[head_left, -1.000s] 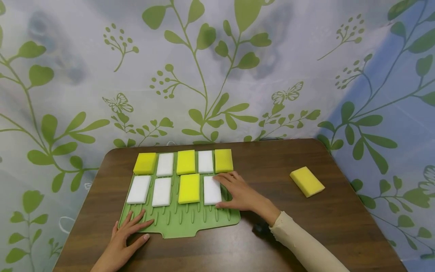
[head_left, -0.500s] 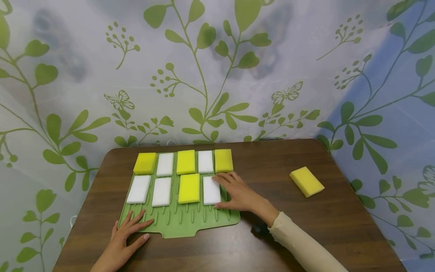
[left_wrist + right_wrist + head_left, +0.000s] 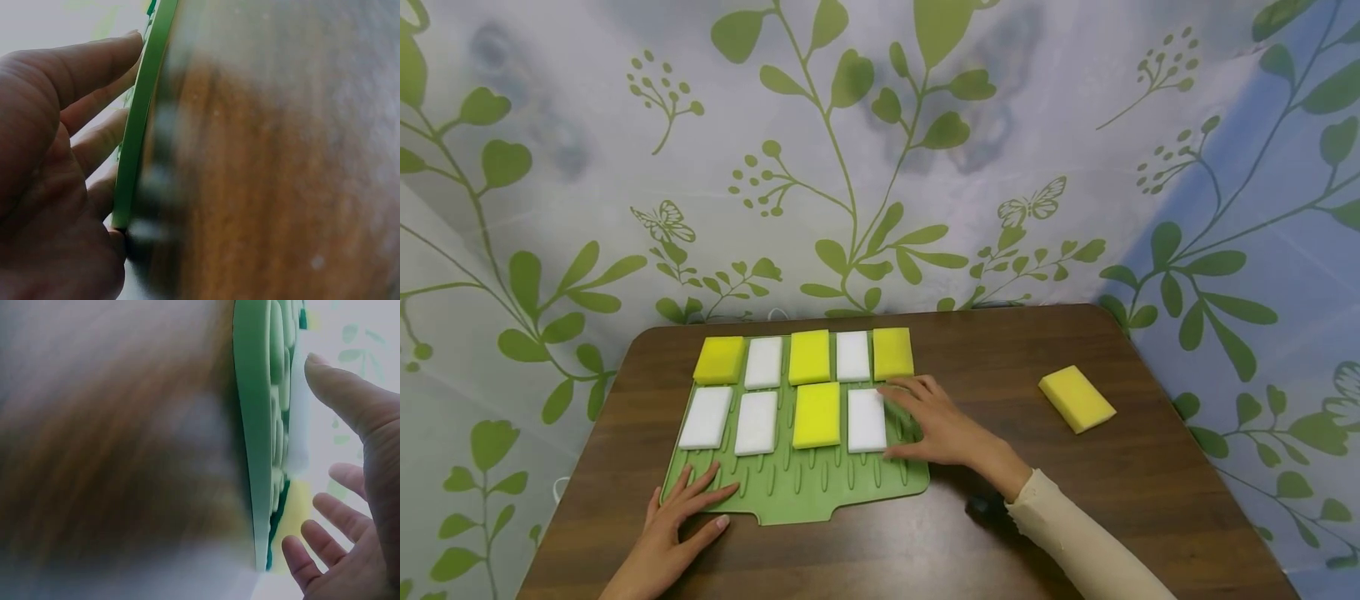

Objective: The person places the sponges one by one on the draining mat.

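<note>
My left hand (image 3: 673,529) lies with spread, straight fingers on the front left corner of the green ridged mat (image 3: 790,504); in the left wrist view its fingers reach over the mat's edge (image 3: 139,125). At the right end of the mat's nearer row lies a white sponge (image 3: 867,421). My right hand (image 3: 943,425) is just to the right of that sponge, thumb and fingers parted. In the right wrist view its fingers (image 3: 337,515) are loosely bent around nothing. Left of the white sponge are a yellow sponge (image 3: 817,415) and two more white ones.
Yellow and white sponges alternate along the mat's far row, ending in a yellow sponge (image 3: 892,354) at the right. Another yellow sponge (image 3: 1077,400) lies alone on the wooden table (image 3: 1000,350) at the right. A leaf-patterned cloth (image 3: 880,167) hangs behind the table.
My right hand has let go of the white sponge and drawn slightly to the right. The sponges stay in place, and my left hand has not moved.
</note>
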`<state>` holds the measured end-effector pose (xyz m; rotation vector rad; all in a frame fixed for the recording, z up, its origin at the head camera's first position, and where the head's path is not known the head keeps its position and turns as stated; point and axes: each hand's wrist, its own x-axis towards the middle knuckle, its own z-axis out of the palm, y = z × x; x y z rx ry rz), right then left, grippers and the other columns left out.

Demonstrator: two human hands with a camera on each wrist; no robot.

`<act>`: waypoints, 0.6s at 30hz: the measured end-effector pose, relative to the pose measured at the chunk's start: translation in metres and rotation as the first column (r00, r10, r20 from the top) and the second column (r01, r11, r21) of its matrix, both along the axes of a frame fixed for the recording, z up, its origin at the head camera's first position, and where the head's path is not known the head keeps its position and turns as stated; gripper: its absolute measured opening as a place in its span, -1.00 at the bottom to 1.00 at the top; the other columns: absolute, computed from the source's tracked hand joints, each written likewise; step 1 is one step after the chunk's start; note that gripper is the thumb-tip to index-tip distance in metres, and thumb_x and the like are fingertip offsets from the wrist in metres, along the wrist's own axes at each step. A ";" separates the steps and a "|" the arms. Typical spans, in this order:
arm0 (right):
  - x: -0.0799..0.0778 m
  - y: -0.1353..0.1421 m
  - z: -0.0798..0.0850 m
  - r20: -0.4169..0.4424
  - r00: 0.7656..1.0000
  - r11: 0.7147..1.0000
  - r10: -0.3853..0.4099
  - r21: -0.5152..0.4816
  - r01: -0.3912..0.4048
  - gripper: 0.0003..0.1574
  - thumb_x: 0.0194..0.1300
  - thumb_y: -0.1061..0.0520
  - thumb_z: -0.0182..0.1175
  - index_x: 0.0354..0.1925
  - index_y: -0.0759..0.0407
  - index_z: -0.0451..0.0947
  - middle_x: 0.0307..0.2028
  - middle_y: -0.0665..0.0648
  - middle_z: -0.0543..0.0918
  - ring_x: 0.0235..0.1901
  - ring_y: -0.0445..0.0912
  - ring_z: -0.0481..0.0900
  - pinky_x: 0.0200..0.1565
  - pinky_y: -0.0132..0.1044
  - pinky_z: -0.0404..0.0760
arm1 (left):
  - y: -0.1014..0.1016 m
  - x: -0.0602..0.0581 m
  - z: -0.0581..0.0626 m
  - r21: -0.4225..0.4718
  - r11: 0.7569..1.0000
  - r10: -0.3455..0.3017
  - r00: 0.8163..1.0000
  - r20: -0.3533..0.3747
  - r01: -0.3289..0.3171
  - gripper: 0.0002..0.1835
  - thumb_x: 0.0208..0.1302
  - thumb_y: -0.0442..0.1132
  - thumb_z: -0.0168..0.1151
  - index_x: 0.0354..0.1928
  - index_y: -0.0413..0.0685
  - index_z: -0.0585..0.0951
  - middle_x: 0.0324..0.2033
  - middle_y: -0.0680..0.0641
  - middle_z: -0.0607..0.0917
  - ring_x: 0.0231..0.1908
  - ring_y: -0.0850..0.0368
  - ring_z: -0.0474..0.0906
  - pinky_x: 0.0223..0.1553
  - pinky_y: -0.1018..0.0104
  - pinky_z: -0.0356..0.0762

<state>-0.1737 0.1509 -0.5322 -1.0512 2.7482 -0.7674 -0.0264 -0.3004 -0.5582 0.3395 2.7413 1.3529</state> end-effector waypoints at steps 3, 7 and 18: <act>0.000 0.011 0.004 0.000 1.000 1.000 -0.024 -0.015 0.024 0.23 0.26 -0.36 0.54 0.68 -0.10 0.22 0.65 0.13 0.26 0.50 0.13 0.25 0.38 0.30 0.49 | 0.001 0.000 0.002 -0.003 1.000 0.000 1.000 -0.010 0.000 -0.53 0.50 -0.11 0.38 0.40 0.26 0.66 0.61 -0.35 0.34 0.77 0.04 -0.34 0.37 -0.80 -0.70; 0.000 0.029 0.005 -0.022 0.997 0.997 -0.077 -0.017 0.077 0.25 0.23 -0.32 0.58 0.68 -0.08 0.22 0.62 0.10 0.30 0.49 0.12 0.27 0.36 0.31 0.52 | 0.001 0.001 0.002 -0.003 1.000 0.000 1.000 -0.021 0.000 -0.53 0.49 -0.12 0.38 0.40 0.26 0.66 0.61 -0.35 0.35 0.67 0.52 -0.37 0.37 -0.81 -0.68; 0.005 0.104 0.005 -0.112 0.959 0.966 -0.259 -0.014 0.259 0.28 0.16 -0.34 0.62 0.66 -0.09 0.26 0.58 0.17 0.37 0.44 0.23 0.30 0.33 0.40 0.45 | -0.001 -0.003 0.004 -0.007 1.000 -0.004 1.000 0.022 0.004 -0.53 0.48 -0.11 0.39 0.39 0.27 0.67 0.61 -0.38 0.33 0.59 -0.77 -0.17 0.35 -0.82 -0.70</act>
